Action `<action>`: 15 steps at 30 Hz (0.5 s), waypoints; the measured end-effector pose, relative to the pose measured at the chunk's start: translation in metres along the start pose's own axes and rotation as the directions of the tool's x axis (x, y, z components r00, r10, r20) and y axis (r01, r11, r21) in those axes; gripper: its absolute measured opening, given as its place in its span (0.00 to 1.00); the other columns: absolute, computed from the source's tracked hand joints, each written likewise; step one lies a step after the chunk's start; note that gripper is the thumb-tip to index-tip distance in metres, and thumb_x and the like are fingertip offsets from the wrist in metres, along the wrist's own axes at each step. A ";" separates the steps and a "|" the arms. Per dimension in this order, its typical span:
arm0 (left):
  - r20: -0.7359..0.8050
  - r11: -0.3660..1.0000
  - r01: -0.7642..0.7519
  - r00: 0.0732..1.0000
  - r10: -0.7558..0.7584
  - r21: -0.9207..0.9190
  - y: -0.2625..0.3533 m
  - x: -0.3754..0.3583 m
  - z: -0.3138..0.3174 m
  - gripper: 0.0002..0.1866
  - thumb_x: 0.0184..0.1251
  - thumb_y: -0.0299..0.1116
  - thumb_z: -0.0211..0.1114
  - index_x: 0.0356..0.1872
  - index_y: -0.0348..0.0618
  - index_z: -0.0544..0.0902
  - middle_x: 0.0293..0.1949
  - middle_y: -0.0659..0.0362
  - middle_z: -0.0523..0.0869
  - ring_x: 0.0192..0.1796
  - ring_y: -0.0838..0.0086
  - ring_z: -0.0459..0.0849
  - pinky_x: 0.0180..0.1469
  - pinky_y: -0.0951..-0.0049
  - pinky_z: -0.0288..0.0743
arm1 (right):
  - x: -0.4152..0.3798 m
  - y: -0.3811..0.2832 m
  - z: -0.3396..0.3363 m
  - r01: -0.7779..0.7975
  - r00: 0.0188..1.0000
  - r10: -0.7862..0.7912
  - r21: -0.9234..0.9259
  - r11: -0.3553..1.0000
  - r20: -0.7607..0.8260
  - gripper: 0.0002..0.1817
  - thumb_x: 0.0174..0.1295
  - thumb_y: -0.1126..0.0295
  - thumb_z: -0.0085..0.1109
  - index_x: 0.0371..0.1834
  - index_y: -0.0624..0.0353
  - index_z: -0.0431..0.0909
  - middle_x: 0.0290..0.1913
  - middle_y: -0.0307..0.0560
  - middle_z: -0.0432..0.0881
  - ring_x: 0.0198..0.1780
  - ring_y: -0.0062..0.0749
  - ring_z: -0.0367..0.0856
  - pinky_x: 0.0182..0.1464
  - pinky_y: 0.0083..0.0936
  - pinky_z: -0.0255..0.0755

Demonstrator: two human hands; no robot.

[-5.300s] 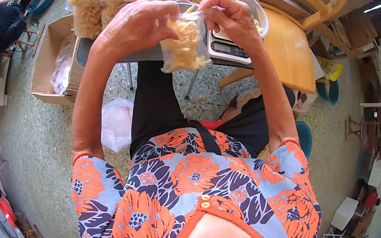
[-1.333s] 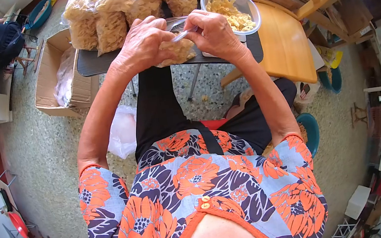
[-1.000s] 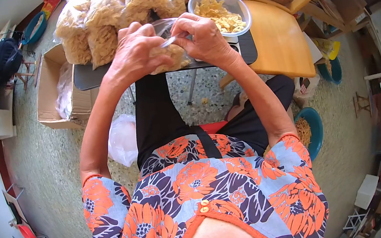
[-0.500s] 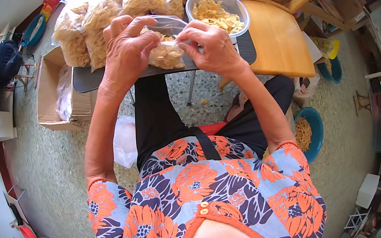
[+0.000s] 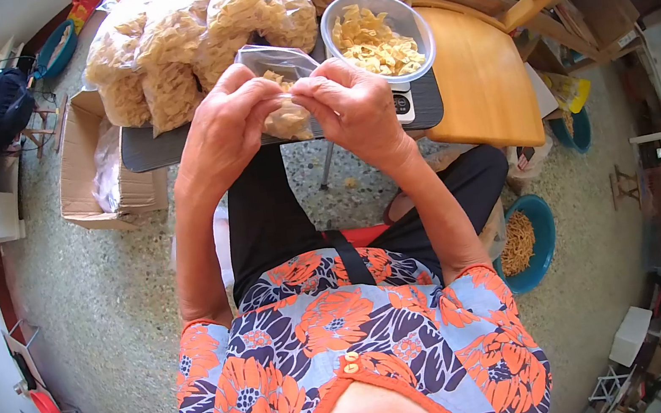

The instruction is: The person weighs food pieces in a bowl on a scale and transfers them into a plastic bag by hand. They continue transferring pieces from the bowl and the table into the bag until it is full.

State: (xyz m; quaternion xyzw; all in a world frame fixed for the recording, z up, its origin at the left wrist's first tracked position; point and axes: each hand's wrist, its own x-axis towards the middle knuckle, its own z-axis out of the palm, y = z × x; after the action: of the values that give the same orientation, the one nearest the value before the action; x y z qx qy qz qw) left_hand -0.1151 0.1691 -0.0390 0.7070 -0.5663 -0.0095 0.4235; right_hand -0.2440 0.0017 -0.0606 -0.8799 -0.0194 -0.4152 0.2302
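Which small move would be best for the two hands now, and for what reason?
Probably the left hand and right hand should bring together the mouth of the small bag: both seem to pinch its near edge, while its far film stands up, apparently apart, behind the pieces inside.

Stacked bags [image 5: 212,32] wall off far side of counter [image 5: 153,149]; tub [image 5: 411,22] and scale [image 5: 403,103] crowd right, chair [image 5: 486,72] beyond. Held bag [image 5: 287,121] plugs gap between hands [image 5: 226,128]. Passable: front-left strip of counter (narrow, carton [image 5: 142,193] close by), air above open tub.
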 end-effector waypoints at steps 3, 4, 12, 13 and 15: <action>-0.089 0.998 -0.028 0.996 0.023 -0.055 0.004 0.003 0.002 0.06 0.69 0.20 0.70 0.45 0.34 0.88 0.37 0.56 0.82 0.34 0.71 0.84 0.35 0.71 0.78 | 0.006 0.000 -0.003 0.003 1.000 -0.004 -0.020 1.000 -0.028 0.05 0.61 0.69 0.74 0.37 0.53 0.87 0.31 0.42 0.81 0.33 0.41 0.85 0.34 0.36 0.79; -0.104 0.999 0.013 0.994 -0.016 -0.033 0.010 0.004 0.000 0.05 0.67 0.21 0.71 0.43 0.37 0.89 0.38 0.55 0.84 0.37 0.65 0.87 0.39 0.68 0.80 | 0.008 0.000 -0.003 0.012 0.999 -0.013 -0.022 1.000 -0.044 0.05 0.61 0.69 0.73 0.37 0.53 0.86 0.31 0.42 0.81 0.33 0.41 0.85 0.34 0.36 0.79; -0.123 0.990 0.129 0.983 -0.136 -0.063 0.021 0.000 0.002 0.05 0.62 0.23 0.74 0.38 0.39 0.90 0.37 0.54 0.87 0.38 0.61 0.89 0.41 0.65 0.82 | 0.004 -0.008 -0.006 0.036 0.998 -0.031 -0.090 0.995 0.053 0.05 0.61 0.70 0.72 0.37 0.54 0.85 0.33 0.42 0.82 0.33 0.41 0.86 0.35 0.36 0.79; -0.116 0.989 0.131 0.984 -0.138 -0.068 0.021 0.000 0.002 0.05 0.62 0.23 0.74 0.38 0.39 0.90 0.37 0.54 0.87 0.38 0.61 0.89 0.41 0.65 0.82 | 0.005 -0.008 -0.005 0.013 0.999 -0.012 -0.017 1.000 0.047 0.06 0.60 0.70 0.73 0.38 0.54 0.86 0.34 0.43 0.83 0.34 0.40 0.86 0.36 0.36 0.80; -0.171 0.994 0.089 0.980 -0.098 -0.063 0.021 -0.001 0.002 0.05 0.60 0.23 0.76 0.37 0.39 0.91 0.35 0.54 0.86 0.36 0.62 0.88 0.40 0.65 0.81 | 0.006 -0.009 -0.013 -0.013 0.999 0.011 0.052 0.999 0.041 0.07 0.60 0.70 0.74 0.39 0.54 0.86 0.35 0.43 0.84 0.35 0.40 0.87 0.36 0.36 0.80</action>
State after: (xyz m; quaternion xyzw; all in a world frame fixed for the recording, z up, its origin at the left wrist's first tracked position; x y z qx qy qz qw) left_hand -0.1330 0.1682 -0.0280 0.7190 -0.4927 0.0168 0.4899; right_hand -0.2513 0.0031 -0.0454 -0.8819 -0.0294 -0.3953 0.2551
